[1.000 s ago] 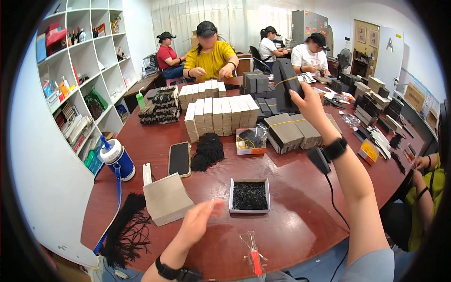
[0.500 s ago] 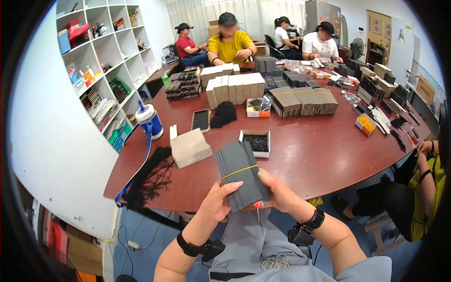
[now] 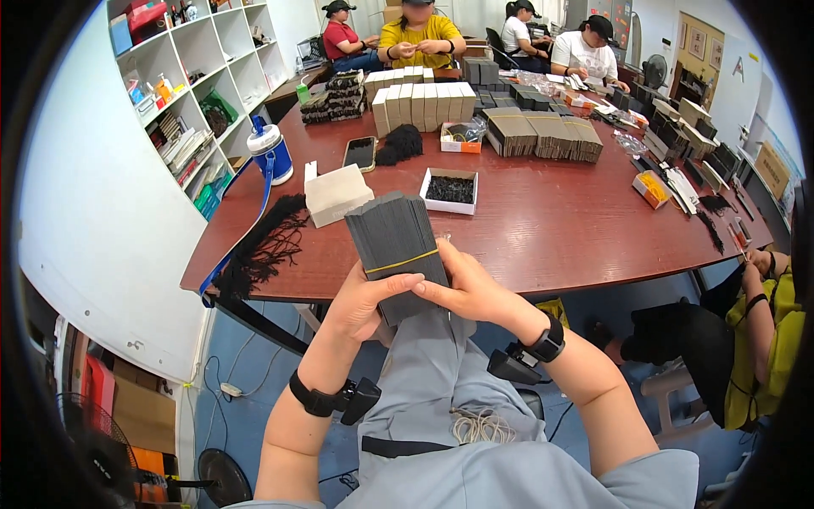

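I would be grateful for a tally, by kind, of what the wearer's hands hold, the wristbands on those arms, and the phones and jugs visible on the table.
Dark stack: 1
Wristbands: 2
Phone: 1
Jug: 1
Total: 5

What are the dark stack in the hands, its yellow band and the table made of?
Dark stack: maybe matte card; many thin, dull edges show.
Yellow band: probably rubber, thin and taut; finish too small to tell.
Table: perhaps varnished wood or laminate; its red-brown top shines.
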`<state>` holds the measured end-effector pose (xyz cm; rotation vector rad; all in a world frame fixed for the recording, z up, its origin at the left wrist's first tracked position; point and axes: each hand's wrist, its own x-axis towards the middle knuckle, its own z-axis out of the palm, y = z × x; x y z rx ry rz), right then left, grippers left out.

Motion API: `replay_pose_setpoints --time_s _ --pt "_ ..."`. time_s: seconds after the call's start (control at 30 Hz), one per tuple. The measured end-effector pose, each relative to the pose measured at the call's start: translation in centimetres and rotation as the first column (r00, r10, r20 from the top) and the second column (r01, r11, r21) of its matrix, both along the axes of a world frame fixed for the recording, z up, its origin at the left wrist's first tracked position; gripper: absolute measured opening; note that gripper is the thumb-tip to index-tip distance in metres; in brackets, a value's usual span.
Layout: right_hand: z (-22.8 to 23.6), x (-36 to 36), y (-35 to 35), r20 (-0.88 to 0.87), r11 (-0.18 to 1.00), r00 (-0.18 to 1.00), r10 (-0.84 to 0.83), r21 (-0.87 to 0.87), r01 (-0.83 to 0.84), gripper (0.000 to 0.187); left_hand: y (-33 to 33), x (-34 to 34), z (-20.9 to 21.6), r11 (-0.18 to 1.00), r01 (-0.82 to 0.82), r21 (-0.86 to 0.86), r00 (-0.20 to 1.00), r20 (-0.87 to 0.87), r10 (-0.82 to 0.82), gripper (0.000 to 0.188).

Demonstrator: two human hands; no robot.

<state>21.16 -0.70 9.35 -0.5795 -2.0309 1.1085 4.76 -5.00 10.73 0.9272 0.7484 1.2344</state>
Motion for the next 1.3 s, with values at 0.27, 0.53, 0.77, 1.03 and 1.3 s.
replay_pose_setpoints --time_s 0.27,0.53,0.77,1.03,1.3 --pt "-1.7 -2.3 3.9 -0.093 0.952 0.995 0.027 0.306 0.002 0.041 3.4 -3.6 -1.4 0.947 0.092 0.307 0.961 -0.276 -0.004 0.043" --pt "-5.2 -4.2 6.3 0.175 0.989 0.981 -0.089 0.133 0.066 0.042 5.7 -5.4 -3.4 0.718 -0.220 0.660 0.834 -0.255 0.490 0.074" --pt "-3.9 -4.4 5.7 0.228 0.988 0.971 -0.067 0.148 0.033 0.039 6.4 -5.3 1.5 0.534 0.487 0.691 0.093 -0.649 0.755 0.058" --pt "-5.0 -4.6 6.7 0.035 0.999 0.999 0.031 0.029 -0.032 0.037 6.2 -7.3 -0.1 0.500 -0.041 0.865 0.580 -0.387 0.717 0.108" --pt "-1.5 -4.3 3.6 -0.252 0.834 0.927 0.279 -0.415 -0.364 0.031 2.1 -9.1 -6.6 0.977 0.202 -0.075 0.969 0.162 -0.188 0.086"
